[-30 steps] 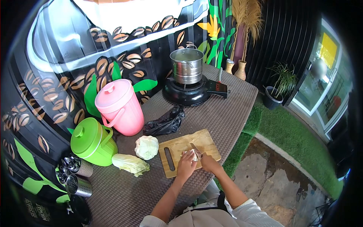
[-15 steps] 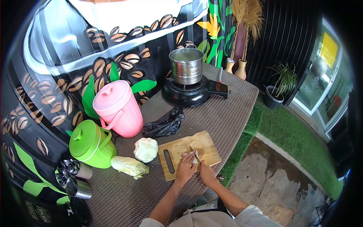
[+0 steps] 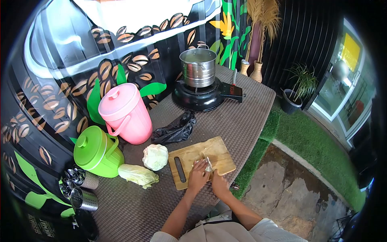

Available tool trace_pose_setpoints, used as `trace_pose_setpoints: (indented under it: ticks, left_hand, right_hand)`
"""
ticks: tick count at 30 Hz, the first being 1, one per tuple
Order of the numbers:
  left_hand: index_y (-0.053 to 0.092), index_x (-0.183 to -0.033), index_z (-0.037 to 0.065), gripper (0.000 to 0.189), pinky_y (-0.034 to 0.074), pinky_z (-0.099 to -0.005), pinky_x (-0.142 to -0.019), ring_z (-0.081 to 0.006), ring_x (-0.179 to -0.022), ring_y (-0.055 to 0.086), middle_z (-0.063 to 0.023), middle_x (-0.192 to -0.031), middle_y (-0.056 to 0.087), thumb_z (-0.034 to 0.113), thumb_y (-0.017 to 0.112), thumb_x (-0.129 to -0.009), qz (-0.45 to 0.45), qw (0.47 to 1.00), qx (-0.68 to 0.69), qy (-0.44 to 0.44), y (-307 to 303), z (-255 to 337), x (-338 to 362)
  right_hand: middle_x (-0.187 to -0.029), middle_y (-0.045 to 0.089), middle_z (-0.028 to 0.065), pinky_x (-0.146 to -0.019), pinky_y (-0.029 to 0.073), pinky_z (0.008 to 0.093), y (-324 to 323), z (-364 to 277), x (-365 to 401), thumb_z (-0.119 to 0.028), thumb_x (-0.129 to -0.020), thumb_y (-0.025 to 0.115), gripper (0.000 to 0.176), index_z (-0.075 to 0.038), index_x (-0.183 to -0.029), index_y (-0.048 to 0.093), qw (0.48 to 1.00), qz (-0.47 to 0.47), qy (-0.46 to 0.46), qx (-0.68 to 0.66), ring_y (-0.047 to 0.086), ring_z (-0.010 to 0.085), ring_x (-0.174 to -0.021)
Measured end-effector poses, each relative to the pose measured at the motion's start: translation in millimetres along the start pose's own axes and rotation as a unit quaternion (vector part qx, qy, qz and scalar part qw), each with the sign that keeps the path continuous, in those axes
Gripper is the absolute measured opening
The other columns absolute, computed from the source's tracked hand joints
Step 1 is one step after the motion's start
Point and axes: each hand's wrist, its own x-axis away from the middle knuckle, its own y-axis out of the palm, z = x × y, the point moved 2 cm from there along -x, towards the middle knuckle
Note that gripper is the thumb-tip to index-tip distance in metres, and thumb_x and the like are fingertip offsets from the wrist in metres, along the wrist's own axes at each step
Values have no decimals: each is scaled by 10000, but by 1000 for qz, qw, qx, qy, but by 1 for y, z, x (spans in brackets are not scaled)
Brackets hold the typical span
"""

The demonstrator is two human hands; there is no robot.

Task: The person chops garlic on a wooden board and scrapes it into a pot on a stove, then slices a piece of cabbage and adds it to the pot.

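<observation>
A wooden cutting board lies near the table's front edge. On it my left hand presses down on a small pale piece of food, too small to make out well. My right hand is closed round the handle of a knife, whose blade stands beside my left fingertips, against the pale piece. Left of the board sit a round pale cabbage and a longer leafy cabbage.
Behind the board lies a black plastic bag. A steel pot stands on a black stove. A pink jug, a green jug and a steel utensil holder stand along the left side.
My right hand and the knife have moved slightly down and toward my left fingers. My left hand stays in nearly the same place on the food.
</observation>
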Motion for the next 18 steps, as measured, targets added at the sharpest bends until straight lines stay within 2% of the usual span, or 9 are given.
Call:
trace_pose_setpoints:
  ticks: [2,4,5,7,11,13,18]
  left_hand:
    - [659,-1079,-39,278,329,-413,-1100,-295,-1201,528,-174,-1180,622,68,599,-829,7,1000,-10,13,-1,0,-2]
    - [698,-985,-30,232,426,-374,-1020,-282,-1133,577,-154,-1129,652,83,604,-806,44,997,38,-58,0,-6,3]
    - [698,-985,-30,232,426,-374,-1020,-282,-1133,577,-154,-1129,652,83,604,-806,43,997,38,-60,1,-7,5]
    - [711,-927,-30,194,485,-371,-934,-292,-1068,613,-152,-1078,671,81,635,-788,83,979,88,-164,-6,-10,3]
    - [700,-961,-34,214,464,-378,-950,-283,-1104,592,-151,-1096,664,90,671,-790,75,990,46,-109,-2,-6,1]
    - [685,-1016,-31,249,424,-372,-1005,-270,-1157,558,-153,-1141,646,134,665,-830,49,997,12,-66,0,-8,1]
    - [655,-1086,-43,287,410,-367,-1023,-275,-1215,521,-178,-1189,616,137,648,-863,18,998,-21,-51,-2,-4,4]
  right_hand:
    - [-889,637,279,-719,536,503,5,2,-5,-84,-877,488,250,5,-1090,391,999,27,8,-29,648,432,-869]
    - [-870,631,289,-706,528,519,4,7,-8,-121,-905,474,219,4,-1066,397,1000,8,5,-30,647,439,-832]
    - [-870,631,289,-706,528,519,1,12,-9,-121,-905,474,219,4,-1066,397,999,6,6,-31,647,439,-832]
    - [-884,599,341,-707,475,573,-13,13,-13,-185,-942,450,236,22,-1040,392,997,3,-48,-64,600,507,-816]
    - [-872,601,336,-707,472,574,-22,12,-16,-190,-944,448,239,26,-1033,397,995,-39,-43,-76,597,514,-803]
    - [-860,604,331,-696,474,571,-17,11,-13,-190,-944,449,240,30,-1027,400,997,-17,-48,-53,599,513,-796]
    - [-861,611,323,-684,495,558,-7,10,-9,-173,-938,452,228,22,-1043,396,998,11,-41,-41,613,498,-807]
